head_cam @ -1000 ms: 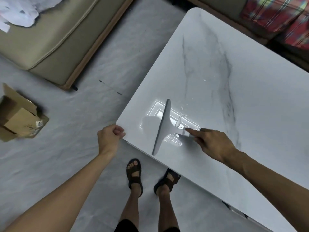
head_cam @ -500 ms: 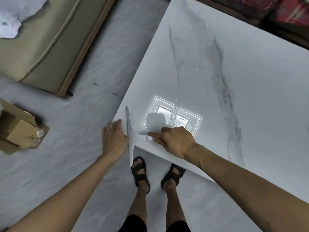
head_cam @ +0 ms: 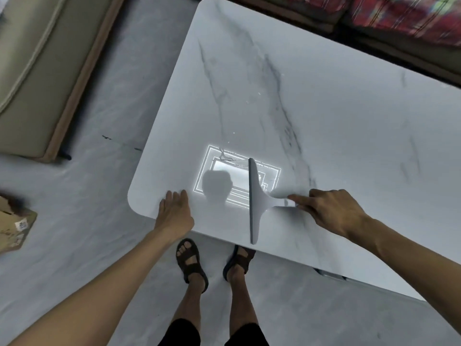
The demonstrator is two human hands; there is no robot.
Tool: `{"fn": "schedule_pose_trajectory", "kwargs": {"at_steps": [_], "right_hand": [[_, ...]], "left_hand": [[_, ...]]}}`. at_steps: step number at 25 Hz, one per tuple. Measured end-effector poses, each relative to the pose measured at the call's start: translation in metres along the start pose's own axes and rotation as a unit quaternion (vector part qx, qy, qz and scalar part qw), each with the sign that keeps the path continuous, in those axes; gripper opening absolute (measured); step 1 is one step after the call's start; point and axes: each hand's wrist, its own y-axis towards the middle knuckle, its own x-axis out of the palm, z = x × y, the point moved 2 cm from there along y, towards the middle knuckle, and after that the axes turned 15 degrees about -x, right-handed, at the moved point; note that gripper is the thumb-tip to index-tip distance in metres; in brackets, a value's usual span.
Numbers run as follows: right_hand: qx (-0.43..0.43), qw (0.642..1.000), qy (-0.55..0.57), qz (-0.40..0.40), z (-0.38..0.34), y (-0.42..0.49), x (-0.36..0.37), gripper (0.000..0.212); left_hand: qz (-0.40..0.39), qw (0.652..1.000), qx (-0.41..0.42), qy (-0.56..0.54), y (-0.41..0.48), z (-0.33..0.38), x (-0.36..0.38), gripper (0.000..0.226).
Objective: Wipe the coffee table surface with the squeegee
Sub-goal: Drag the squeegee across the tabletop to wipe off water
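A white marble coffee table with grey veins fills the right of the view. A grey squeegee lies on its near part, blade running front to back, the lower end reaching the table's front edge. My right hand grips its handle, index finger stretched along it. My left hand rests flat on the table's near left corner, fingers apart, holding nothing. A bright ceiling light reflection with a few water streaks sits left of the blade.
A beige sofa stands to the left across a strip of grey floor. A cardboard box lies at the left edge. Red plaid fabric is behind the table. My sandalled feet stand at the table's front edge.
The squeegee swept left to the table's corner, where my left hand met it, and has since moved back right onto the table. My left hand now lies flat on the corner.
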Motion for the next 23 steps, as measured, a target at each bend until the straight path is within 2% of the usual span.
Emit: {"fn": "schedule_pose_trajectory", "kwargs": {"at_steps": [3, 5, 7, 9, 11, 14, 17, 19, 21, 23], "right_hand": [[0.042, 0.999, -0.019, -0.006, 0.02, -0.03, -0.007, 0.036], [0.061, 0.998, -0.034, -0.009, 0.024, -0.039, -0.015, 0.036], [0.06, 0.998, -0.03, 0.001, 0.015, -0.038, -0.024, 0.037], [0.028, 0.999, 0.001, 0.019, -0.005, -0.021, -0.031, 0.039], [-0.042, 0.998, 0.033, 0.021, -0.036, 0.014, -0.029, 0.038], [-0.133, 0.989, 0.063, -0.014, -0.086, 0.08, -0.017, 0.038], [-0.186, 0.981, 0.048, -0.031, -0.11, 0.134, -0.013, 0.039], [-0.207, 0.978, 0.029, -0.03, -0.108, 0.155, -0.013, 0.039], [-0.199, 0.979, 0.03, -0.025, -0.093, 0.168, -0.016, 0.039], [-0.166, 0.985, 0.042, -0.002, -0.069, 0.173, -0.022, 0.039]], "left_hand": [[-0.013, 1.0, -0.009, 0.015, 0.002, 0.002, -0.003, 0.073], [0.032, 0.999, -0.008, -0.029, 0.0, 0.003, -0.008, 0.064], [0.092, 0.989, -0.005, -0.116, -0.004, 0.001, -0.015, 0.055], [0.114, 0.973, 0.005, -0.2, -0.008, -0.003, -0.02, 0.044], [0.115, 0.955, -0.011, -0.272, -0.008, -0.01, -0.025, 0.028], [0.139, 0.932, -0.029, -0.333, -0.008, -0.023, -0.036, 0.028], [0.165, 0.93, -0.039, -0.327, -0.006, -0.037, -0.045, 0.023], [0.184, 0.948, -0.061, -0.254, -0.003, -0.044, -0.05, 0.029], [0.187, 0.964, -0.082, -0.17, 0.0, -0.046, -0.052, 0.035], [0.171, 0.969, -0.095, -0.154, 0.004, -0.043, -0.051, 0.032]]}}
